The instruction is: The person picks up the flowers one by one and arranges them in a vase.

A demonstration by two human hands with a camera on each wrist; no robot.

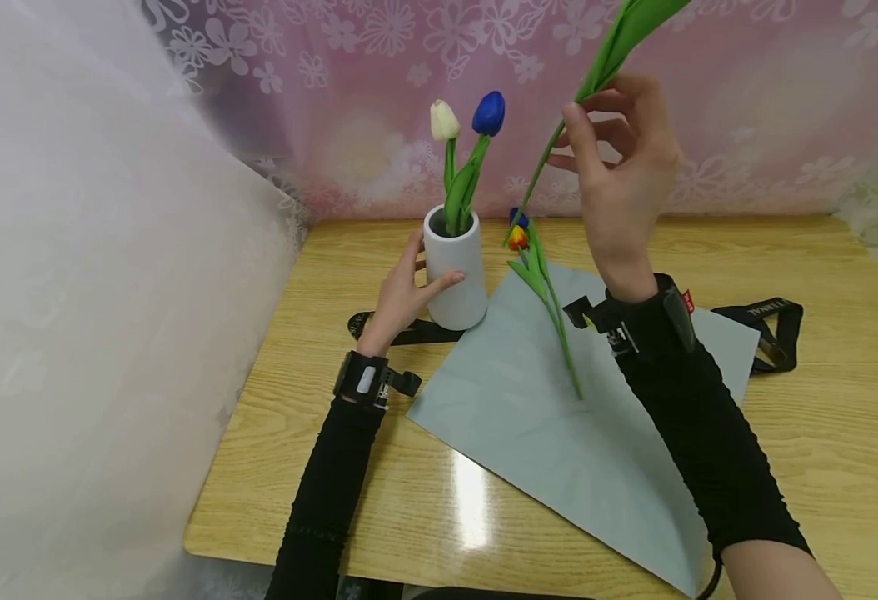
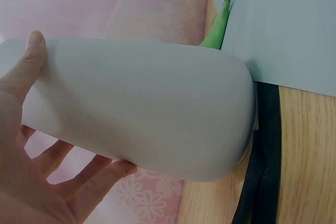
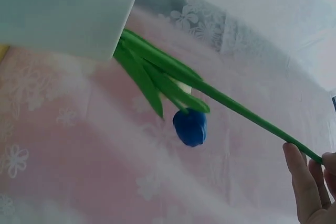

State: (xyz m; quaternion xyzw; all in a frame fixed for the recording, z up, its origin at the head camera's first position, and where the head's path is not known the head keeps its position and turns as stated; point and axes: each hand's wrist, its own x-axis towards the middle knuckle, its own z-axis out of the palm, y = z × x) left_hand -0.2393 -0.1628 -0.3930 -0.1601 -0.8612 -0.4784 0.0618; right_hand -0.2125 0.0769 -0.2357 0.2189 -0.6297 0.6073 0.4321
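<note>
A white vase [image 1: 456, 275] stands upright on the table, holding a cream tulip [image 1: 444, 121] and a blue tulip [image 1: 488, 115]. My left hand [image 1: 406, 287] grips it from the left, thumb across the front; in the left wrist view the fingers [image 2: 105, 182] lie along the other side. Up to the right, my right hand [image 1: 626, 150] pinches the green stem [image 1: 540, 171] of another artificial flower between thumb and fingertips. Its broad leaf [image 1: 626, 37] runs out of the head view, bloom unseen. The stem's lower end hangs right of the vase, overlapping the flowers lying behind.
A light grey sheet [image 1: 559, 450] covers the table's middle. On it lies a red-orange tulip [image 1: 517, 238], with a blue bloom [image 1: 518, 217] beside its head. Black straps [image 1: 427, 332] show by the vase base and at the sheet's right. A pink floral curtain [image 1: 379, 108] hangs behind.
</note>
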